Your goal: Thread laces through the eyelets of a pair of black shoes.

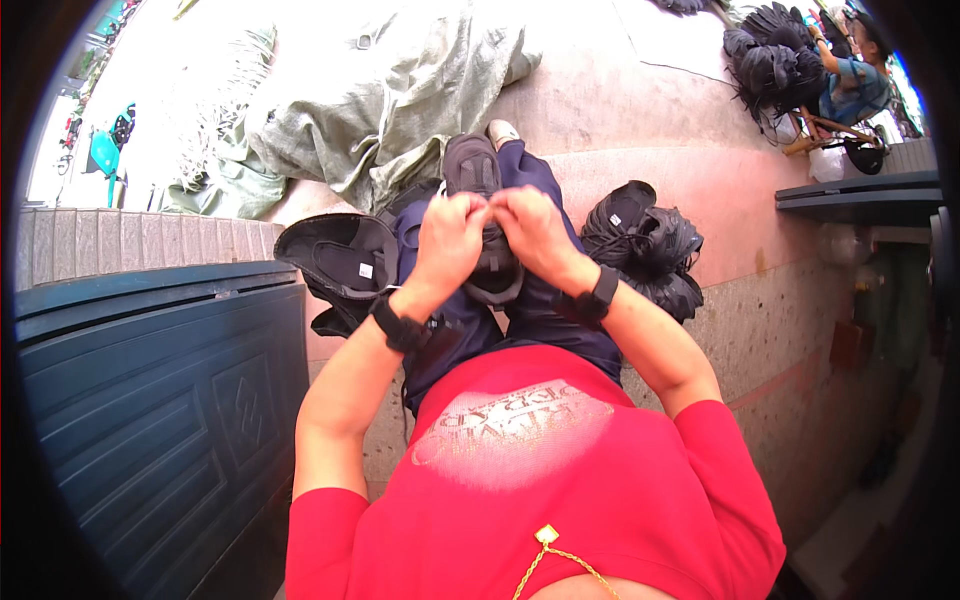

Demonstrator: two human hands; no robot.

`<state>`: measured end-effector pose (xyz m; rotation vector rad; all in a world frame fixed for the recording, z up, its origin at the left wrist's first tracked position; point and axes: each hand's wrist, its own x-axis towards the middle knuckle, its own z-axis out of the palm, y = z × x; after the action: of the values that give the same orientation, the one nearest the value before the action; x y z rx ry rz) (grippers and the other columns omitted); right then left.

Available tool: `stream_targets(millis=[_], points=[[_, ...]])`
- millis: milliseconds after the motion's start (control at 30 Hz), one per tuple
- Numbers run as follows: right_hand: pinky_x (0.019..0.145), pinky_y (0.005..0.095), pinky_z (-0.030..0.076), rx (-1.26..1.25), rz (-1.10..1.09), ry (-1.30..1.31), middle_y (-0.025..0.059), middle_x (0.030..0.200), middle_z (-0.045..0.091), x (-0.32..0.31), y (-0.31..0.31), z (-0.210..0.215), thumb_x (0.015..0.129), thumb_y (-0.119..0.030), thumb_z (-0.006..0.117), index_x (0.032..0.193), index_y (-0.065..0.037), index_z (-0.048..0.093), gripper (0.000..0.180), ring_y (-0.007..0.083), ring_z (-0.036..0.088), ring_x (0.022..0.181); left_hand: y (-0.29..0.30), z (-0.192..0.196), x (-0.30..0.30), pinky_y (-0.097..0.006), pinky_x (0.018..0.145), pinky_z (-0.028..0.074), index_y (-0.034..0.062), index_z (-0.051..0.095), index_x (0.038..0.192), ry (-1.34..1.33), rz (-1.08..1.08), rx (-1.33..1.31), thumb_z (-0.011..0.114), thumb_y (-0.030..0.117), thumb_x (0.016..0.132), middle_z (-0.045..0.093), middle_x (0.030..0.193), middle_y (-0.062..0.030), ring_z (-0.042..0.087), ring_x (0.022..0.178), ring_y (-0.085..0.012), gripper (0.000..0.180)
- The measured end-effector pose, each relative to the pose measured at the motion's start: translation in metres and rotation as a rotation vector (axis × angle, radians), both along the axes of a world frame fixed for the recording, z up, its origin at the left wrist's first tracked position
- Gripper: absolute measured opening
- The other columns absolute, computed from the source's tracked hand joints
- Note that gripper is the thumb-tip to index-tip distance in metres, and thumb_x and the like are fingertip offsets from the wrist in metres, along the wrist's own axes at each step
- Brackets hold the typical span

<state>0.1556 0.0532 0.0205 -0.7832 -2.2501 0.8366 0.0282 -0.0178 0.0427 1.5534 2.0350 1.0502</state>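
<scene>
A black shoe (pixel 494 268) lies lengthwise across my lap, one end toward me and the other toward the far side. Above its middle my left hand (pixel 450 238) and my right hand (pixel 540 230) meet, fingers pinched together at the tips. Whatever sits between the fingertips is too small to make out, and the hands hide the shoe's middle. Close by my left leg is an open black shoe (pixel 345 262) with a small white label inside. Next to my right leg rests a pile of black shoes (pixel 645 250) with laces.
Greyish-green sacking (pixel 370 110) is heaped on the floor ahead. A blue panelled door (pixel 170 400) stands at my left, beside a low tiled edge (pixel 150 245). Far right, another person (pixel 855 90) sits by a bundle of black shoes (pixel 775 60). A dark ledge (pixel 860 198) juts in at right.
</scene>
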Motion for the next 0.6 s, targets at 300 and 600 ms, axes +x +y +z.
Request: stream_targets(millis=[300,600], points=[[0.075,0.0338,0.046,-0.198,-0.301,0.105,0.0145,0.091,0.061,0.039,0.053,-0.008,0.075,-0.011,0.060,0.096,-0.001,0.058,0.024,0.0270,0.058,0.085,-0.015,-0.026,-0.120,-0.039,0.077,0.043,0.0000,0.060,0.091,0.579,0.260,-0.069,0.063,0.023,0.071,0.059,0.090,-0.0154,0.055,0.088,-0.0301,0.031],[0.069,0.0331,0.047,-0.430,0.107,-0.283,0.0117,0.079,0.063,0.135,-0.015,-0.021,0.072,-0.013,0.061,0.084,-0.003,0.063,0.016,0.0259,0.060,0.076,-0.123,-0.046,-0.244,-0.042,0.076,0.045,0.0002,0.052,0.099,0.588,0.526,-0.757,0.061,0.028,0.071,0.059,0.091,-0.0230,0.058,0.088,-0.0348,0.040]])
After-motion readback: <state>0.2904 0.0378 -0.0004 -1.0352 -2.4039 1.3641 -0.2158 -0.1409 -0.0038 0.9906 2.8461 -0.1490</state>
